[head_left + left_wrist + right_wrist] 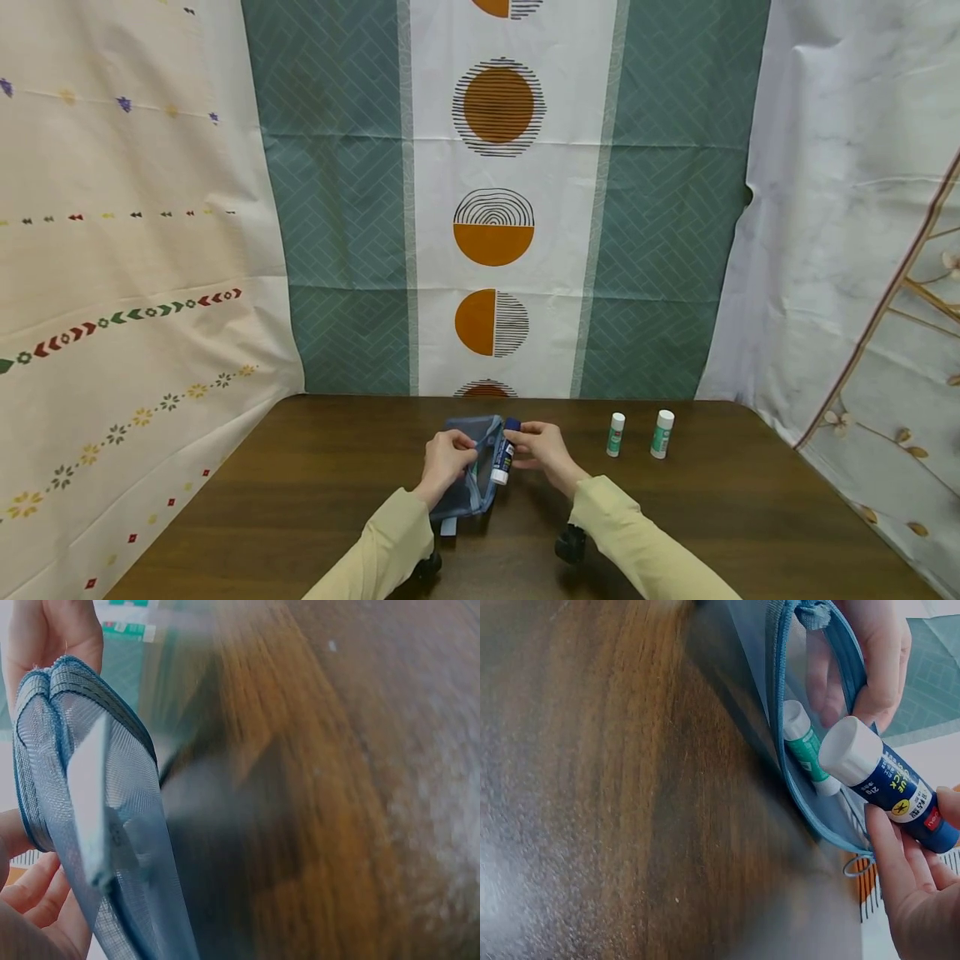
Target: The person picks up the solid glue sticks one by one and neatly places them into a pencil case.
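My left hand [446, 460] grips the rim of a blue mesh zip pouch [447, 505], whose mouth gapes open toward the right. Between the thumb and fingers of my right hand [547, 454] is a dark blue glue stick [904, 791], white end pointing down and into the pouch's mouth. A green-and-white glue stick [807, 750] lies inside the pouch, seen in the right wrist view. Through the mesh, in the left wrist view, a pale flat piece [90, 802] shows; I cannot tell whether it is a tag.
Two green glue sticks with white caps, a smaller one [615, 435] and a larger one [662, 434], stand upright on the brown wooden table [315, 483] to the right. Patterned cloths [337, 208] hang behind and at both sides of the table.
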Available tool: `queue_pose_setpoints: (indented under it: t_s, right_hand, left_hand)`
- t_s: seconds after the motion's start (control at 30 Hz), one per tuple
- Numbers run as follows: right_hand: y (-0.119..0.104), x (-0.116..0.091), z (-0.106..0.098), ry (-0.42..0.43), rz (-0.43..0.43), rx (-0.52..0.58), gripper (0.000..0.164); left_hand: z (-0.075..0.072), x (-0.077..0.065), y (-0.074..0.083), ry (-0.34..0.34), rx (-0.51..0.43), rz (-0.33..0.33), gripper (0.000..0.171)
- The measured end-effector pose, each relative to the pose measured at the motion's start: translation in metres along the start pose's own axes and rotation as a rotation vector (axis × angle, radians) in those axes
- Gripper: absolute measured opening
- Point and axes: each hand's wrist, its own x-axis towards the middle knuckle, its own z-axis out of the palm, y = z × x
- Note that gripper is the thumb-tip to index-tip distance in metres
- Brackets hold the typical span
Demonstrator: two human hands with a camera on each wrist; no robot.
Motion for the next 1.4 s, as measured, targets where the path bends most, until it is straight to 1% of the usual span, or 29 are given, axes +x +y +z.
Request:
queue_pose_setpoints:
  t_s: [0.13,0.33,0.57,0.87,1.2,1.4]
  right_hand:
    - [0.001,0.0,0.002,-0.006,0.02,-0.018,0.053]
    - [0.001,-0.001,0.004,-0.011,0.029,-0.041,0.052]
    - [0.001,-0.002,0.009,-0.021,0.065,-0.064,0.059]
    - [0.001,-0.002,0.011,-0.038,0.077,-0.094,0.057]
    - [0.004,0.002,0.015,-0.027,0.116,-0.141,0.054]
    - [0.005,0.004,0.018,-0.019,0.138,-0.17,0.051]
  left_hand:
    - [0.0,0.0,0.0,-0.004,-0.008,-0.003,0.006]
    - [0.0,0.0,0.001,-0.002,-0.011,0.006,0.005]
    - [0.0,0.001,0.002,0.0,-0.009,0.008,0.005]
    - [0.001,0.001,0.003,0.007,0.003,0.013,0.005]
    - [0.0,0.0,0.004,-0.012,0.0,-0.007,0.005]
    - [-0.001,-0.002,0.004,-0.009,-0.002,0.0,0.005]
